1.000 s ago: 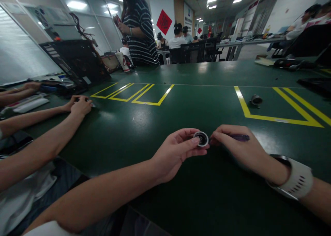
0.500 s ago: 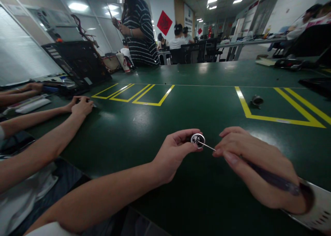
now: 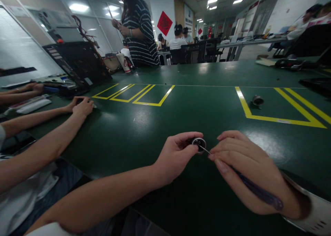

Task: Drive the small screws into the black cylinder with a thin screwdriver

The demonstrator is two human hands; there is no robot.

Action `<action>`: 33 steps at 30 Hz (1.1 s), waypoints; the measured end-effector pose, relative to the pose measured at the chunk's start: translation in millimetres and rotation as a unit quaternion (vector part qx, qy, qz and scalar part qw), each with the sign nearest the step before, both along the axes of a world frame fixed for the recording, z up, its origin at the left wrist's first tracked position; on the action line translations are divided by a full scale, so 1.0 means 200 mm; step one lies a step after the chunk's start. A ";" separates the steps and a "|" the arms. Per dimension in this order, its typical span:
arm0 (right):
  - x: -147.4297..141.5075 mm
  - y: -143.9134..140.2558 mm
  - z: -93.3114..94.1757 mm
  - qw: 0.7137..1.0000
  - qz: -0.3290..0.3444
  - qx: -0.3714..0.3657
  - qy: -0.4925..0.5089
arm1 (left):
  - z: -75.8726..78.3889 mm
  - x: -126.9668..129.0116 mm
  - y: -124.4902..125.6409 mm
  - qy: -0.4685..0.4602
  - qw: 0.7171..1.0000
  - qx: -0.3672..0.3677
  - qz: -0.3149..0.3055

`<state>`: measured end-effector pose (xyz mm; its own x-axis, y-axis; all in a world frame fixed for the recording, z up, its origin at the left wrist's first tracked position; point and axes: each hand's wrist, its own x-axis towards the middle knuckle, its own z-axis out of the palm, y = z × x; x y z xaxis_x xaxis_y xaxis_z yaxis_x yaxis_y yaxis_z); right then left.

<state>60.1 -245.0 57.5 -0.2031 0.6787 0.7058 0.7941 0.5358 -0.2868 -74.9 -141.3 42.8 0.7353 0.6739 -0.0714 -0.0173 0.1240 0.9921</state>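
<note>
My left hand (image 3: 176,157) pinches a small round metal part (image 3: 199,143) with a dark centre, just above the green table (image 3: 160,125). My right hand (image 3: 245,170) grips a thin purple-handled screwdriver (image 3: 258,192). Its metal tip touches the middle of the round part. The handle runs back along my palm toward the wrist, where I wear a white band (image 3: 312,212).
A second small round metal part (image 3: 257,100) lies inside yellow tape lines at the right. A neighbour's arms (image 3: 51,125) rest on the table at the left, near an open black computer case (image 3: 74,62). A person in a striped top (image 3: 139,29) stands at the far edge.
My right hand turned the screwdriver round, from lying sideways to pointing its tip into the round part. Both hands have sunk slightly toward the table.
</note>
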 end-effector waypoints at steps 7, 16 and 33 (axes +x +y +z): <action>-0.01 -0.01 -0.03 1.000 -0.002 -0.006 0.004 | -0.01 0.00 0.00 0.029 0.995 0.091 0.004; -0.02 -0.01 -0.01 1.000 -0.001 0.011 -0.016 | -0.02 0.00 0.01 0.039 0.991 0.126 -0.006; 0.05 0.01 -0.03 0.992 -0.059 -0.021 0.108 | -0.06 0.03 0.14 -0.032 0.995 0.092 -0.009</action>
